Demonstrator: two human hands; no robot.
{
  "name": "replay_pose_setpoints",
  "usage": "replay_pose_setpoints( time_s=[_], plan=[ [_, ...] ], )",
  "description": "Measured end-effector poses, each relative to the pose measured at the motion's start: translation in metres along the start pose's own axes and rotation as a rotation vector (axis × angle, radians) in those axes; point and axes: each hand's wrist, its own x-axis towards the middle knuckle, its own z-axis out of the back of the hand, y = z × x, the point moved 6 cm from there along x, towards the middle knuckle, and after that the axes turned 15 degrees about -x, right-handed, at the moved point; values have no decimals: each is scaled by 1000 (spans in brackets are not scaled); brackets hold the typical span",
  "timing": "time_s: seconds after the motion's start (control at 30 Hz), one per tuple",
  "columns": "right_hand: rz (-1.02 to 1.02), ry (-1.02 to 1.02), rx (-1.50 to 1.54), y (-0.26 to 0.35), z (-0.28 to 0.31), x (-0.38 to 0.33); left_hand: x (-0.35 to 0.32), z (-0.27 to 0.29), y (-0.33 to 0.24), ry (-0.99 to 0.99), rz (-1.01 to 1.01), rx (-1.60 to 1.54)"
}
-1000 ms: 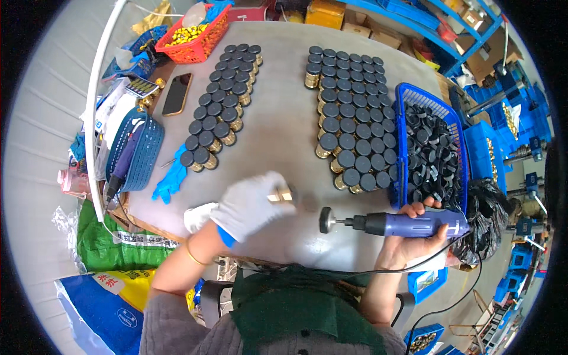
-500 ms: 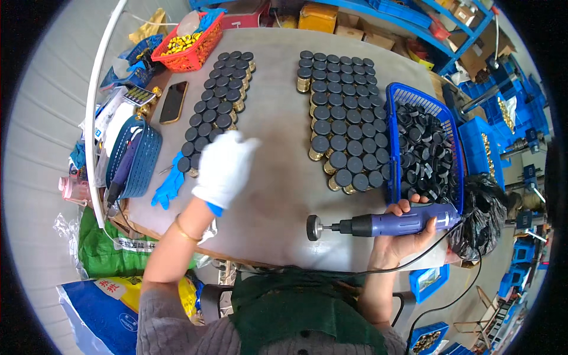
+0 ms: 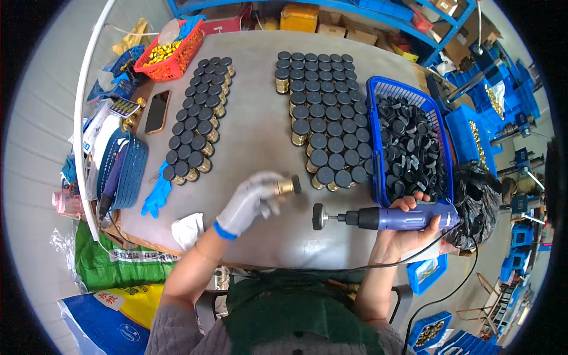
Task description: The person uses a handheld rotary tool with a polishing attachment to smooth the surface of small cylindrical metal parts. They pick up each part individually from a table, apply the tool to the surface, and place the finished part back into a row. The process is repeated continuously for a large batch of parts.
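Gloved left hand (image 3: 251,201) pinching a gold, black-capped jar (image 3: 288,186) near the table's (image 3: 254,130) front edge. Bare right hand (image 3: 408,228) wrapped around blue power driver (image 3: 390,218). Blue basket (image 3: 378,94) of black caps at right edge; open surface between jar blocks.

A small gold jar (image 3: 287,186) with a black cap is held on its side above the grey worktop (image 3: 254,130), cap pointing right. Just beside it, a blue electric screwdriver (image 3: 387,218) is held level, its round black head facing the cap.

The left hand (image 3: 251,201), in a white glove, reaches toward two o'clock with its fingers (image 3: 273,184) pinched together. The bare right hand (image 3: 411,228) is curled closed, forearm bent in from six o'clock.
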Motion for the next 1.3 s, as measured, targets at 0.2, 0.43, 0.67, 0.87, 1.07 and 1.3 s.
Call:
replay_pose_setpoints(
  time_s=[0.2,0.43,0.67,0.87,1.07,1.3],
  plan=[
    [-157,58,68,-16,-7,-2,-39,-63,20,285,-26,1060],
    [-75,75,-28,-13,-2,-7,-35,-76,15,115,-102,1421],
    [-83,38,-20,-11,-6,-15,-35,-74,15,19,-193,1377],
    [-19,-31,36,15,4,-4,-55,-90,-35,-58,-644,1537],
    [-124,-67,162,3,9,-6,-52,-61,6,267,172,569],
    [-96,98,80,-6,-6,-14,-47,-81,12,134,-78,1381]
  ],
)
